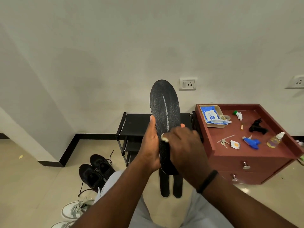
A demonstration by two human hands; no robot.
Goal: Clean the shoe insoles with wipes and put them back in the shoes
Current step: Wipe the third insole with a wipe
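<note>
The left hand (150,145) should grip the insole (164,112) steady, toe at 12 o'clock, while the right hand's (182,145) fingers pinch the wipe (164,137) and stroke lengthwise.

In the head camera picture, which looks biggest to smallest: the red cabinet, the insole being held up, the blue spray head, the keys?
1. Red cabinet
2. Held insole, though nearness to the camera enlarges it
3. Blue spray head
4. Keys

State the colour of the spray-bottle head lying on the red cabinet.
Blue, seen in the head view: the spray head lies on the cabinet top.
</note>
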